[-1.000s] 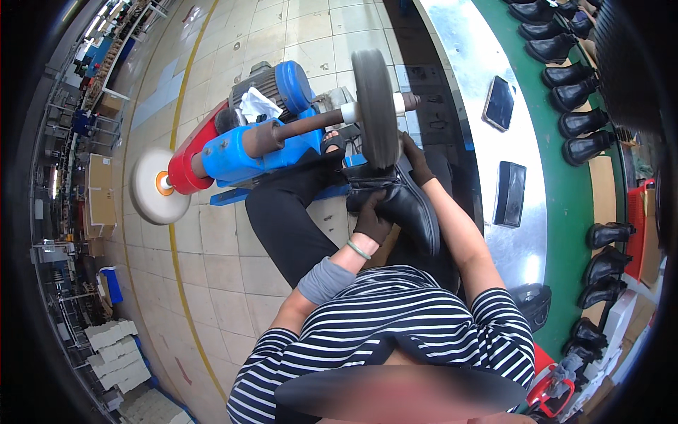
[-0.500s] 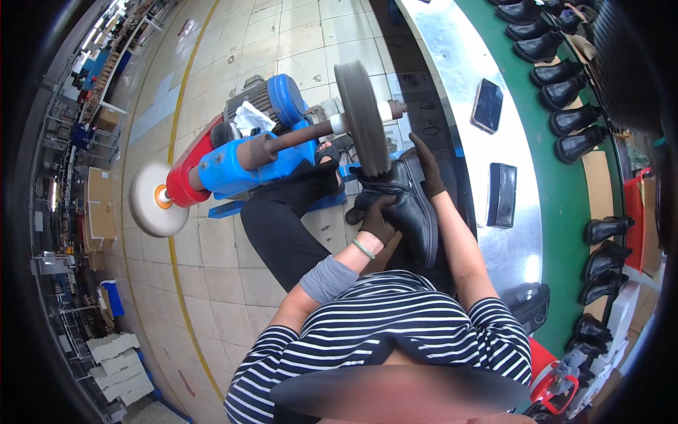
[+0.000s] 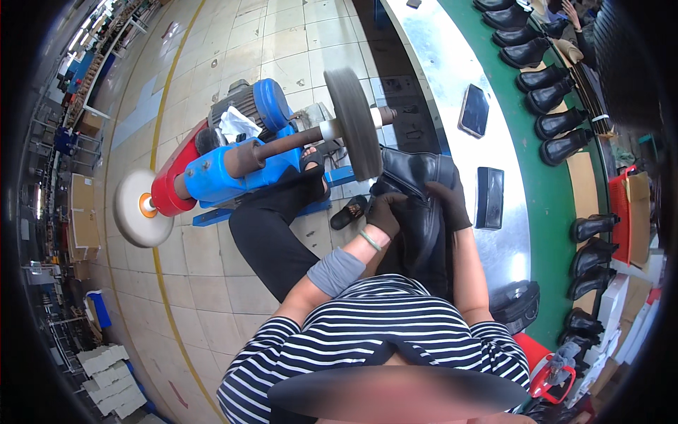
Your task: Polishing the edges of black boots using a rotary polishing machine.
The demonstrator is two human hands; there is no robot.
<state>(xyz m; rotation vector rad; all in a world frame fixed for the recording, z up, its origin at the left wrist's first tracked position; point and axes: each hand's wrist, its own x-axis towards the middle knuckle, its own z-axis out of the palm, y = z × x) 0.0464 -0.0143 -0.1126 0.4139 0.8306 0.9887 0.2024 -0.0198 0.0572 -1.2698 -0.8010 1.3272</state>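
Both my hands, in dark brown gloves, hold a black leather boot (image 3: 418, 170) in front of my lap. My left hand (image 3: 387, 214) is closed on its near left side, with a green bangle on the wrist. My right hand (image 3: 450, 204) grips the boot's right side, its fingers bent over the leather. Just left of the boot's far end is a dark buffing wheel (image 3: 353, 124) on a rusty shaft; whether they touch I cannot tell. The blue and red grinding machine (image 3: 224, 171) stands on the floor, with a pale wheel (image 3: 143, 208) at its left end.
To my right runs a metal bench (image 3: 508, 212) carrying a phone (image 3: 474, 110) and a black rectangular object (image 3: 490, 198). Beyond it, several black boots (image 3: 565, 147) line a green surface. A red basket (image 3: 621, 212) stands at far right. Another person's hand (image 3: 571, 14) shows at top right.
The boot has turned over and come away from the wheel's lower edge, its sole no longer facing right. My right hand has moved nearer to me and now bends over the leather.
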